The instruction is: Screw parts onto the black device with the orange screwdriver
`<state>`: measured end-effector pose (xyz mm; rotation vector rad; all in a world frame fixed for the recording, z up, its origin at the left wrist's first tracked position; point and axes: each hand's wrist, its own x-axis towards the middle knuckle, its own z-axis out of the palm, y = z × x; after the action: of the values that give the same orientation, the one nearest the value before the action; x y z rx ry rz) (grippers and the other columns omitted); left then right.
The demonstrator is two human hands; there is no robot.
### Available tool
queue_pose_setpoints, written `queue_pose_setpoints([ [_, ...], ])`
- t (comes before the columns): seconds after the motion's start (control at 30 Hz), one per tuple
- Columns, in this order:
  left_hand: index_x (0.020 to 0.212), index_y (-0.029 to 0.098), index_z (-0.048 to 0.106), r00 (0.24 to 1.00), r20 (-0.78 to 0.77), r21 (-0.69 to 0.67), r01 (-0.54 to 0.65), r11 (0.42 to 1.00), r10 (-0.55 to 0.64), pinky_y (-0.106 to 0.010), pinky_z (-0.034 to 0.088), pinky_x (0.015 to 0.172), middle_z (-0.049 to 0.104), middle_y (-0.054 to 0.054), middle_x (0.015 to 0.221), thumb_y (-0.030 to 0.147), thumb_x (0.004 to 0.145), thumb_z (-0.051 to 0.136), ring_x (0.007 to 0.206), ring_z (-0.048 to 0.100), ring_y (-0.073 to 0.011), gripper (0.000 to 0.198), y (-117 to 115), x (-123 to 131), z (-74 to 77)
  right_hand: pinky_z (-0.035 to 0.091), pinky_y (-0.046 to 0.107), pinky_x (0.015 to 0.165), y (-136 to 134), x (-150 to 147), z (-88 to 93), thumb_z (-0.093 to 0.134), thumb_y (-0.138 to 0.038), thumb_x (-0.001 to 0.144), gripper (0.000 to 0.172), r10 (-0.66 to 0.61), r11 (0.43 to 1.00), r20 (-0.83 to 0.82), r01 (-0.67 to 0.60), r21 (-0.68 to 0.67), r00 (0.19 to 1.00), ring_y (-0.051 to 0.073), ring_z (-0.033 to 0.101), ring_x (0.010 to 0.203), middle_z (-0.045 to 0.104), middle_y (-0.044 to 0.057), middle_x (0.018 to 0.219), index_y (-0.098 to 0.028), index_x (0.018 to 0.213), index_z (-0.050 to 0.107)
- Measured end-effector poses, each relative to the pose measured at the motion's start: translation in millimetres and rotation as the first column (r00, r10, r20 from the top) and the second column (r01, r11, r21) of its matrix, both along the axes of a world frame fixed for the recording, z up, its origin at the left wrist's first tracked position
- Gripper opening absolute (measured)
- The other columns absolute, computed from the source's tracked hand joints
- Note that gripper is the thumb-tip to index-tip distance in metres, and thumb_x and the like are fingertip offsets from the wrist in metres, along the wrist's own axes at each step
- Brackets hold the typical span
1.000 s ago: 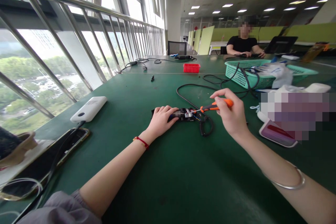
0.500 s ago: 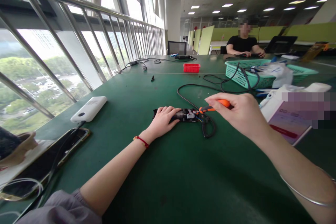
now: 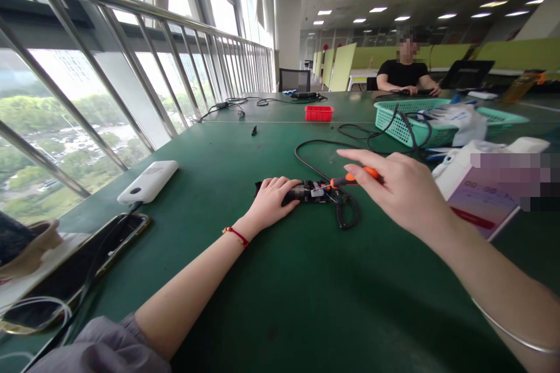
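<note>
A small black electronic part [image 3: 314, 191] with coloured wires lies on the green table [image 3: 280, 280]. My left hand [image 3: 271, 201] rests on its left end, fingers curled over it and pressing it down. My right hand [image 3: 400, 189] grips an orange-handled screwdriver [image 3: 356, 176], whose tip points left onto the part. A black cable [image 3: 347, 213] loops off the part's right end and runs back across the table.
A white power bank [image 3: 149, 182] and a phone [image 3: 90, 259] lie at the left by the window railing. A teal basket [image 3: 420, 122], a red tray [image 3: 319, 113], bags and a booklet [image 3: 481, 201] sit at the right. Another person sits at the far table.
My right hand has turned and come lower and closer, now covering most of the screwdriver handle. The left hand stays on the part.
</note>
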<state>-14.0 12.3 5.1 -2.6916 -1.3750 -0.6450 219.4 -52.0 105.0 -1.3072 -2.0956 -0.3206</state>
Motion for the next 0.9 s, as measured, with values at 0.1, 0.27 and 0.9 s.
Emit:
queue_pose_setpoints([
  [0.1, 0.124, 0.026, 0.045, 1.0, 0.005, -0.006, -0.003, 1.0, 0.003, -0.04, 0.033, 0.095, 0.056, -0.004, 0.106, 0.034, 0.085, 0.05, 0.102, 0.05, -0.0225, 0.041, 0.4, -0.4, -0.7, 0.038, 0.028, 0.056, -0.4, -0.2, 2.7, 0.048, -0.031, 0.082, 0.038, 0.043, 0.998, -0.058, -0.046, -0.036, 0.997, 0.017, 0.054, 0.059, 0.064, 0.003, 0.076, -0.022, 0.119, 0.049],
  [0.27, 0.124, 0.025, 0.045, 1.0, -0.003, 0.003, 0.001, 1.0, -0.001, -0.039, 0.034, 0.095, 0.056, -0.004, 0.106, 0.034, 0.085, 0.05, 0.102, 0.05, -0.0222, 0.04, -0.2, -0.7, -0.4, 0.034, 0.027, 0.051, -1.0, 2.7, 2.8, 0.049, -0.039, 0.082, 0.021, -0.002, 0.999, -0.02, 0.001, -0.055, 1.0, 0.017, 0.051, 0.053, 0.057, 0.0, 0.059, -0.024, 0.093, 0.059],
  [0.9, 0.123, 0.025, 0.046, 1.0, 0.004, -0.01, -0.001, 1.0, 0.001, -0.039, 0.033, 0.095, 0.056, -0.004, 0.107, 0.034, 0.087, 0.047, 0.103, 0.05, -0.0219, 0.038, -0.5, -0.6, 0.1, 0.033, 0.028, 0.053, 1.5, -0.7, -1.1, 0.044, -0.043, 0.086, 0.023, -0.014, 1.0, -0.132, 0.012, -0.012, 0.991, 0.018, 0.049, 0.055, 0.052, 0.0, 0.054, -0.024, 0.091, 0.057],
])
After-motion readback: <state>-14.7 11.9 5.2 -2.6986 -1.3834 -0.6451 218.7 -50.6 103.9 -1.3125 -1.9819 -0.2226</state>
